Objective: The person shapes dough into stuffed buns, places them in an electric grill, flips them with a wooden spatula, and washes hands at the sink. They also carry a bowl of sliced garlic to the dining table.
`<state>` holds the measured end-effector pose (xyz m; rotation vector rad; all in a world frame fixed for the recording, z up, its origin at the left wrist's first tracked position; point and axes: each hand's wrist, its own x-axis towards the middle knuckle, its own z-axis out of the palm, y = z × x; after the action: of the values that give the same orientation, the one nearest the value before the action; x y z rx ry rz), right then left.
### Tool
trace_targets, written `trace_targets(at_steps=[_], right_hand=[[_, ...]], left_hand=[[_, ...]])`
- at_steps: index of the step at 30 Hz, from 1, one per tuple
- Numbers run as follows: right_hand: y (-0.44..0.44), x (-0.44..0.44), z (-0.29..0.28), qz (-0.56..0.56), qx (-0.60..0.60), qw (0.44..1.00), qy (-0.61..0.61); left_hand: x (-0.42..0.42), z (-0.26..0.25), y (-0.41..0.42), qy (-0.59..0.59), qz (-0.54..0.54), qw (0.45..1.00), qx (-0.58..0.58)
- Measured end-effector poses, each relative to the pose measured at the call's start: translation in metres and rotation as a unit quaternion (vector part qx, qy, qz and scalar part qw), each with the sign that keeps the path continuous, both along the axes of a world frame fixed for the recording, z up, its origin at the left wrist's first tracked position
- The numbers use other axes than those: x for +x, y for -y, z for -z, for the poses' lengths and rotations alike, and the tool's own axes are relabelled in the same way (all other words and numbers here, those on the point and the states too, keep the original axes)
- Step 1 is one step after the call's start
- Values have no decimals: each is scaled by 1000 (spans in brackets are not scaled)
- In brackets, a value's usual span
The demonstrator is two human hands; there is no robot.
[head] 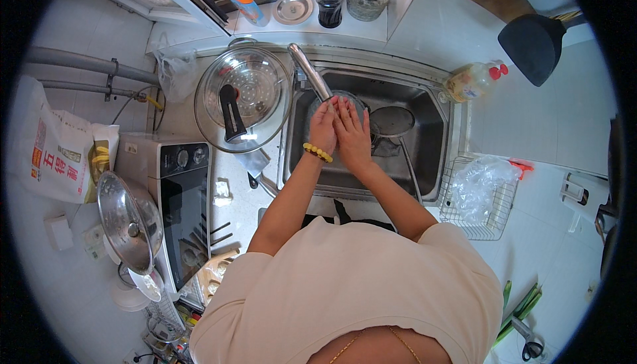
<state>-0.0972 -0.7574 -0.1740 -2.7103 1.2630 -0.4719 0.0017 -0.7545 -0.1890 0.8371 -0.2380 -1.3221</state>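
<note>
My left hand [324, 129], with a yellow bead bracelet [317, 152] at its wrist, is pressed against my right hand [354, 141] above the stainless steel sink [338, 181]. Both have their fingers stretched out, and I see nothing held in either. The end of the chrome faucet [309, 71] is right at my fingertips; whether water runs is hard to tell. Beneath the hands, partly covered by them, a round vessel [348, 96] sits in the basin. A round strainer [393, 121] with a long handle leans to its right, the handle reaching over the sink's front edge.
Left of the sink lies a large glass lid [268, 130] with a black handle, and a cleaver blade [253, 161]. A microwave [184, 215] stands farther left. To the right are a soap bottle [468, 84] and a wire basket [477, 229] holding a plastic bag [480, 185].
</note>
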Motion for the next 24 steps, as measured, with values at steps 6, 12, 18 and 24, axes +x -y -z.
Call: trace_targets(at_steps=[6,12,18,24], right_hand=[[0,1,-3,1,5,999,44],[0,0,1,9,8,999,35],[-1,1,1,5,-7,999,44],[1,4,-5,-9,-35,999,3]], left_hand=[[1,-1,1,-37,-12,999,-12],[-3,-3,-1,-21,-18,1000,7],[2,-1,2,1,-12,1000,26],[-3,-5,5,58,-44,996,42]])
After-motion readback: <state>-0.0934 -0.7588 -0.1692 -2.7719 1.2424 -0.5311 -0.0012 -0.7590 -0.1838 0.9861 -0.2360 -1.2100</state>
